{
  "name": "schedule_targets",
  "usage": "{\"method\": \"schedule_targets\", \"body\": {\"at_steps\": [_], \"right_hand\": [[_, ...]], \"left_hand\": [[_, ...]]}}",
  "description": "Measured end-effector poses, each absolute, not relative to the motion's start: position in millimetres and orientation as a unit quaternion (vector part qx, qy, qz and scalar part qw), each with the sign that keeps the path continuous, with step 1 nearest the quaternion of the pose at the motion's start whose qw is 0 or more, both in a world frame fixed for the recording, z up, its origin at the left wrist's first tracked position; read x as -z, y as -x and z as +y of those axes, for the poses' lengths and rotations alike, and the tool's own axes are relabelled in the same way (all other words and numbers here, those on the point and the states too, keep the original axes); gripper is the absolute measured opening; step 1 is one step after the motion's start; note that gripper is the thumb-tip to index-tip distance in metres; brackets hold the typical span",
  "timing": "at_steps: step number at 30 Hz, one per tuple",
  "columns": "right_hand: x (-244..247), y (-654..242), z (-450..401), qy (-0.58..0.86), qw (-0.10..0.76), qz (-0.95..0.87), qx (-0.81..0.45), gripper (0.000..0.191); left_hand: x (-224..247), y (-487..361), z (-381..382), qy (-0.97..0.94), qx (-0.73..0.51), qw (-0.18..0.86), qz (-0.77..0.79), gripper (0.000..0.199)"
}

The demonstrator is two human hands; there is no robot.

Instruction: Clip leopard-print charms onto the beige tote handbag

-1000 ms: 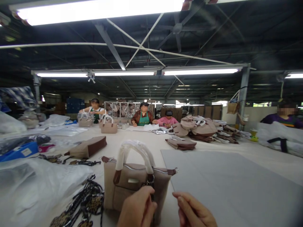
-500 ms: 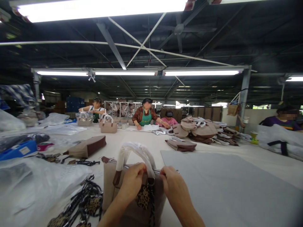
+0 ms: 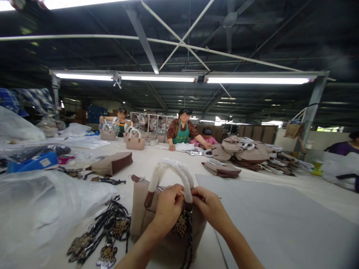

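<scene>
A beige handbag (image 3: 140, 201) with brown trim stands upright on the table in front of me. Its two handles (image 3: 165, 168) are wrapped in white paper. My left hand (image 3: 169, 205) is closed in a pinch at the near handle's lower end, on the left side. From the right, my right hand (image 3: 210, 205) pinches the same handle just above its brown leather base. A leopard-print charm (image 3: 180, 225) on a black braided cord hangs below my fingers against the bag's front. What lies between the fingertips is partly hidden.
More leopard-print charms (image 3: 108, 256) lie left of the bag, beside clear plastic (image 3: 42, 216). A grey sheet (image 3: 266, 216) covers the table's right side. Another handbag (image 3: 112, 164) lies farther off. Piled bags (image 3: 244, 151) and co-workers (image 3: 182, 129) are across the table.
My right hand has moved left from the bag's top edge to the wrapped handle, closer to my left hand. The view has shifted, and the bag appears slightly farther right.
</scene>
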State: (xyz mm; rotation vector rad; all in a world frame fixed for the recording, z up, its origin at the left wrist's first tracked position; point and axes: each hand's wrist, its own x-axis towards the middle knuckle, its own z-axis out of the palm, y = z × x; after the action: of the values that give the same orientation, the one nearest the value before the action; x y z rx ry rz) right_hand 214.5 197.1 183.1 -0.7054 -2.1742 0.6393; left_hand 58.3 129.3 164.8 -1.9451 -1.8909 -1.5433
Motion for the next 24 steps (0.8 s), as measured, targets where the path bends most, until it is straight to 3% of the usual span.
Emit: {"method": "schedule_targets", "body": {"at_steps": [7, 14, 17, 21, 24], "right_hand": [[-164.9, -224.1, 187.7, 0.199, 0.489, -0.831, -0.177, 0.013], [-165.5, -225.7, 167.4, 0.149, 0.361, -0.918, -0.065, 0.027], [-169.8, -220.0, 156.8, 0.203, 0.310, -0.927, -0.054, 0.012], [-162.1, -204.7, 149.9, 0.295, 0.296, -0.908, -0.021, 0.011], [-153.7, -199.2, 156.8, 0.283, 0.316, -0.905, -0.029, 0.018]], "left_hand": [[-168.8, -62.7, 89.4, 0.621, 0.325, 0.146, -0.698, 0.025], [-166.2, -74.9, 82.0, 0.616, 0.256, 0.114, -0.737, 0.025], [-162.5, -73.1, 86.0, 0.617, 0.254, 0.115, -0.736, 0.024], [-159.8, -72.1, 90.1, 0.612, 0.250, 0.123, -0.740, 0.024], [-162.2, -73.6, 89.8, 0.613, 0.236, 0.114, -0.745, 0.026]]}}
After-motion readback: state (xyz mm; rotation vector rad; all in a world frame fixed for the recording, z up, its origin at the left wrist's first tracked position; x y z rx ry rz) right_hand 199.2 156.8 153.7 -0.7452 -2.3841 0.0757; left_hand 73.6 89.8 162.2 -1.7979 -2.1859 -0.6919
